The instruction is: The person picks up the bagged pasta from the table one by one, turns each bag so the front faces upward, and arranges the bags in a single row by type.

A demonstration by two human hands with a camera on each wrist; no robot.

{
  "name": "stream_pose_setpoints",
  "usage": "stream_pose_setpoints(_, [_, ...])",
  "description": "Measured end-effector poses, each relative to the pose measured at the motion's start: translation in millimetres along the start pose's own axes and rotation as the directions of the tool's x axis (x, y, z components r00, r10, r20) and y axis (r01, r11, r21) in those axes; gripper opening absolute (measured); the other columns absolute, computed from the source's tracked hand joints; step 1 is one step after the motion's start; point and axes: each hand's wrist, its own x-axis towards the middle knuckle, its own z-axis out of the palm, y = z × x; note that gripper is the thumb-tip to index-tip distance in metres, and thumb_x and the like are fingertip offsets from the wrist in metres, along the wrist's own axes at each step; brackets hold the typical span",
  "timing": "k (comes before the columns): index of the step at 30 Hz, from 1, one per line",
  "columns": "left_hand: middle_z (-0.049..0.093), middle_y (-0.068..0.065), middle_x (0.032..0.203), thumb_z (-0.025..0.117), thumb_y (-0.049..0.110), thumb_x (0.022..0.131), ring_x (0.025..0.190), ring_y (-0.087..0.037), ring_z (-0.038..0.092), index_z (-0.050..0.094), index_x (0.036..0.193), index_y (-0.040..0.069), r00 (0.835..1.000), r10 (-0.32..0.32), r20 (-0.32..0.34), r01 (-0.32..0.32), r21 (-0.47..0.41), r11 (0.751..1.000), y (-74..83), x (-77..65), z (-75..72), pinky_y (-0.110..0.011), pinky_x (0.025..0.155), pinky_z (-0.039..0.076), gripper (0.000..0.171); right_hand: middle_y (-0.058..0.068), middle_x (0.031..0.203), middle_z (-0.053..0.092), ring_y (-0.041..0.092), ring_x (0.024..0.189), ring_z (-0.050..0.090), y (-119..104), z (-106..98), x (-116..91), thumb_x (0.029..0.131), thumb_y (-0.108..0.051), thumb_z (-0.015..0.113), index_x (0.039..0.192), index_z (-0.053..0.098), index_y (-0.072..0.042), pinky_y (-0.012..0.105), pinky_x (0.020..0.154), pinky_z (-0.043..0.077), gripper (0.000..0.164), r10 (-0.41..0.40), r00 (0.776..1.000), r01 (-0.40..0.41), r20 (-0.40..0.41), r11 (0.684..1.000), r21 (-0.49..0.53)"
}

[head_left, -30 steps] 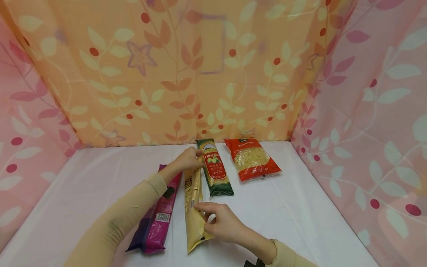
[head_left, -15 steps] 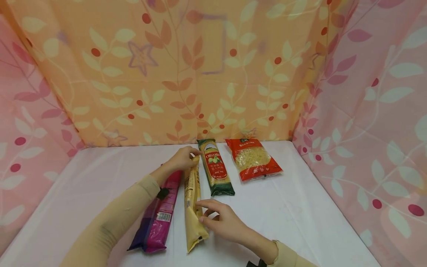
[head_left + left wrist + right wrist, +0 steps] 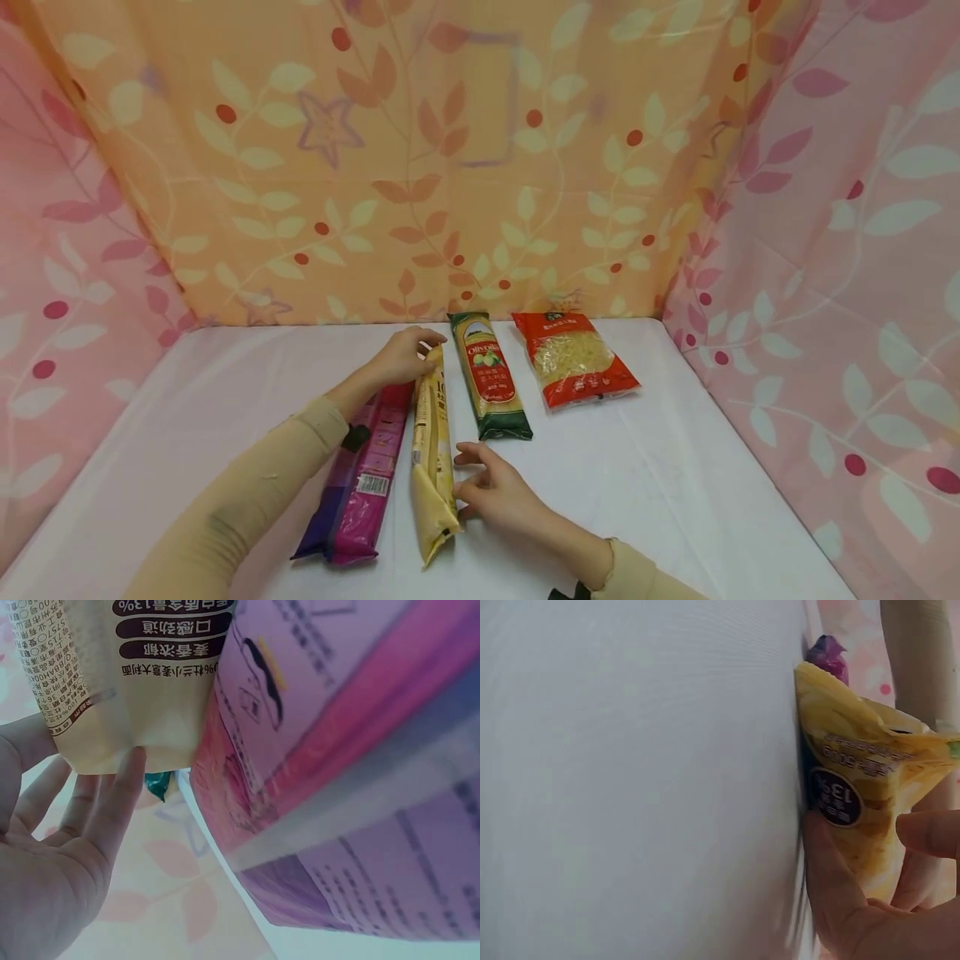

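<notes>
A long yellow pasta packet (image 3: pixel 431 450) stands tipped on its narrow side in the middle of the white table, printed face toward the right. My left hand (image 3: pixel 405 354) grips its far end; the left wrist view shows thumb and fingers around the end of the packet (image 3: pixel 169 712). Beside the near part is my right hand (image 3: pixel 502 492), fingers loosely bent and spread. In the right wrist view its thumb (image 3: pixel 829 862) overlaps the packet's lower side. Left of the yellow packet lies a pink and purple packet (image 3: pixel 367 492), its far end partly hidden by the left hand.
A green and gold Olivoila pasta packet (image 3: pixel 491 375) lies just right of the yellow one. Farther right is a red bag of pasta (image 3: pixel 573 358) with a see-through window. Patterned cloth walls (image 3: pixel 420 167) enclose the back and sides of the table (image 3: pixel 637 492).
The yellow packet has turned from lying flatter to standing on its side. My right index finger has come off its top and moved to its right side. My left hand has shifted slightly left.
</notes>
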Motion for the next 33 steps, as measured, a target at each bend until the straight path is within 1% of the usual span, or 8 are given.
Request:
stream_pose_setpoints(4, [0.066,-0.026,0.127,0.067,-0.006,0.084,0.111,-0.042,0.068,0.064,0.132,-0.007,1.0,-0.002,-0.017,0.001,-0.016,1.0,-2.1,-3.3,-1.4,-0.047,0.092,0.058,0.048,0.017,0.141,0.056,0.022,0.101,0.067,2.3,5.8,4.1,0.099,-0.007,0.067,0.155,0.04,-0.001,0.039,0.074,0.063,0.063,0.032,0.999,-0.032,0.003,0.999,0.009])
stream_pose_setpoints(9, [0.065,-0.026,0.128,0.066,-0.005,0.086,0.114,-0.043,0.066,0.062,0.133,-0.008,0.999,-0.026,-0.039,0.023,-0.057,0.998,-3.3,-7.1,-3.2,-0.049,0.094,0.057,0.047,0.024,0.141,0.056,0.023,0.096,0.068,-1.0,10.4,6.6,0.096,-0.003,0.068,0.156,0.04,0.003,0.041,0.071,0.064,0.067,-0.002,1.0,0.003,-0.007,1.0,0.004])
stream_pose_setpoints(13, [0.064,-0.025,0.131,0.066,-0.004,0.088,0.117,-0.043,0.065,0.06,0.135,-0.005,0.996,-0.075,-0.039,0.072,-0.083,0.994,-4.5,-11.1,-5.1,-0.047,0.094,0.057,0.048,0.023,0.138,0.06,0.019,0.086,0.069,-3.8,13.2,7.8,0.093,0.001,0.071,0.153,0.044,0.006,0.039,0.067,0.063,0.066,-0.019,1.0,0.019,-0.017,1.0,0.015])
stream_pose_setpoints(16, [0.062,-0.026,0.133,0.066,-0.004,0.088,0.118,-0.045,0.065,0.059,0.137,-0.004,0.994,-0.1,-0.034,0.095,-0.113,0.989,-5.1,-13.9,-5.8,-0.046,0.092,0.058,0.049,0.023,0.135,0.062,0.016,0.079,0.069,-3.8,15.3,8.6,0.091,0.004,0.072,0.152,0.046,0.008,0.038,0.066,0.063,0.066,-0.037,0.999,0.038,-0.028,0.999,0.034])
stream_pose_setpoints(18, [0.062,-0.026,0.134,0.067,-0.003,0.089,0.119,-0.045,0.065,0.058,0.137,-0.004,0.993,-0.109,-0.036,0.103,-0.133,0.986,-5.6,-15.2,-5.8,-0.046,0.091,0.059,0.049,0.024,0.134,0.062,0.016,0.076,0.069,-3.4,16.4,9.1,0.09,0.005,0.073,0.151,0.046,0.009,0.038,0.065,0.063,0.067,-0.05,0.998,0.051,-0.035,0.998,0.047])
stream_pose_setpoints(22, [0.063,-0.026,0.133,0.067,-0.004,0.088,0.119,-0.045,0.065,0.059,0.136,-0.003,0.992,-0.115,-0.052,0.105,-0.158,0.982,-4.2,-14.3,-4.1,-0.047,0.092,0.059,0.049,0.026,0.135,0.061,0.017,0.077,0.07,-2.4,14.8,8.3,0.09,0.007,0.072,0.151,0.045,0.011,0.039,0.066,0.063,0.067,-0.057,0.997,0.06,-0.047,0.996,0.072])
stream_pose_setpoints(27, [0.063,-0.025,0.134,0.068,-0.003,0.088,0.12,-0.044,0.065,0.059,0.137,-0.003,0.99,-0.128,-0.06,0.114,-0.192,0.975,-3.1,-11.5,-0.3,-0.047,0.093,0.058,0.049,0.028,0.138,0.06,0.017,0.078,0.069,-4.3,7.3,4.5,0.09,0.008,0.07,0.151,0.044,0.011,0.036,0.066,0.063,0.067,-0.063,0.996,0.066,-0.056,0.997,0.041])
stream_pose_setpoints(33, [0.062,-0.024,0.135,0.07,-0.002,0.089,0.12,-0.042,0.065,0.058,0.138,-0.002,0.987,-0.142,-0.068,0.122,-0.239,0.963,-4.1,-9.1,7.2,-0.047,0.096,0.057,0.05,0.027,0.138,0.06,0.015,0.075,0.067,-8.3,-4.1,-1.6,0.088,0.009,0.068,0.151,0.046,0.009,0.032,0.064,0.062,0.066,-0.067,0.995,0.062,-0.074,0.996,-0.067])
